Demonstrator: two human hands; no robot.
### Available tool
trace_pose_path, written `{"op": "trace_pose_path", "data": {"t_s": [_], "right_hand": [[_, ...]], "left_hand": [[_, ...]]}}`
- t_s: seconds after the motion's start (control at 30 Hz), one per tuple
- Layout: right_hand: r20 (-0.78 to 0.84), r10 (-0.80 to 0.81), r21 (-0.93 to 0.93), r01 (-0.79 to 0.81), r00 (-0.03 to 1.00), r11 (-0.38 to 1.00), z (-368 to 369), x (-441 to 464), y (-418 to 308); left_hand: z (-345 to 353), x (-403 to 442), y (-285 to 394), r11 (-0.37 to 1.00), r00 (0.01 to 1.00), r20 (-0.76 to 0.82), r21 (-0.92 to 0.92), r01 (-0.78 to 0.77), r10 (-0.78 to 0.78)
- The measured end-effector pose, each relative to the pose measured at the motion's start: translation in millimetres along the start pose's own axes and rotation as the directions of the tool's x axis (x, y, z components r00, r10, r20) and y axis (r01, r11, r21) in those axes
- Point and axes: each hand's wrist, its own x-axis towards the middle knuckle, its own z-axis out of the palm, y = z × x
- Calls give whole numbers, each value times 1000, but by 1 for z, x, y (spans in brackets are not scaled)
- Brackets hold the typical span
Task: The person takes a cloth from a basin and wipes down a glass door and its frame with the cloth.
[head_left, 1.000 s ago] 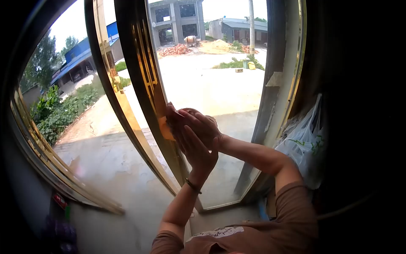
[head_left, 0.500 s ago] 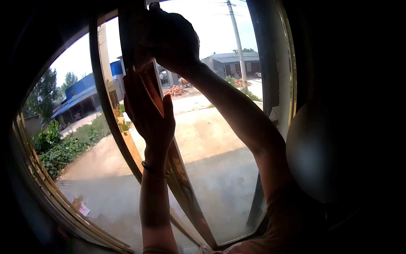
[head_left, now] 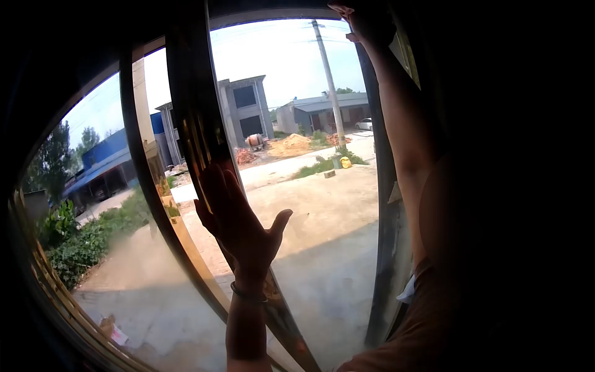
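Note:
My left hand (head_left: 238, 223) is open, thumb spread out. Its palm and fingers lie along the dark upright bar (head_left: 192, 93) of a glass window sash, and a dark band (head_left: 249, 294) circles the wrist. High at the right, my right hand (head_left: 365, 22) is by the top right corner of the pane (head_left: 297, 204), close to the frame's side post (head_left: 385, 235). Its fingers look bent; deep shadow hides most of them and whatever they grip. The right arm reaches up along that post.
Another upright (head_left: 145, 155) stands left of the sash, with metal tracks (head_left: 56, 285) along the lower left. A pale scrap (head_left: 407, 290) is by my right sleeve. Through the glass are a yard, a utility pole (head_left: 328, 80), buildings and bushes. The far right is black.
My right hand has moved from the top of the sash bar to the upper right corner. My left hand has slid lower on the bar, its thumb wider. The view has shifted.

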Motion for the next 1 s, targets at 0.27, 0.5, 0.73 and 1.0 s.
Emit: {"op": "trace_pose_path", "data": {"t_s": [0.27,0.5,0.73,1.0], "right_hand": [[-14,-343,-948,97,939,302,258,30,30],[254,-98,-939,270,962,212,220,-48,-47],[-212,-33,-977,-212,977,8,14,-90,-88],[-639,-78,-766,-642,765,-19,93,-258,-162]], "left_hand": [[17,0,-3,980,963,-268,-180,-80,30],[4,4,8,991,979,-202,-127,-31,5],[3,19,7,992,980,-193,-104,-67,46],[8,46,-2,986,938,-319,-53,-157,132]]}}
